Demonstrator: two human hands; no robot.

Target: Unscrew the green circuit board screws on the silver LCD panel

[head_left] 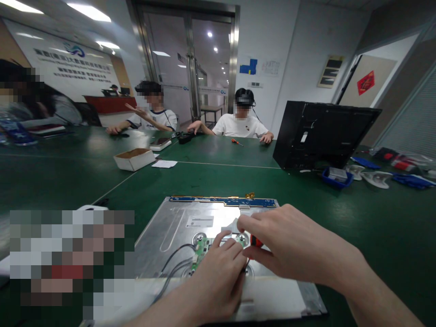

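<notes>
At the frame's lower centre, the right hand's point(284, 234) fingers are clamping a red tool point(256, 241) while the left hand point(225, 265) is bending over the green board point(203, 245), its grip hidden, so bracing the board gently is probably helping most.

From afar I saw the circuit board point(201, 248) on the panel point(153, 236), the box point(139, 161) behind it leftward, the monitor point(327, 134) behind it rightward, all on the table point(211, 181).

Silver panel point(169, 229) flat; green circuit board point(201, 247) atop, wired; red tool point(256, 241) mostly hidden.
</notes>
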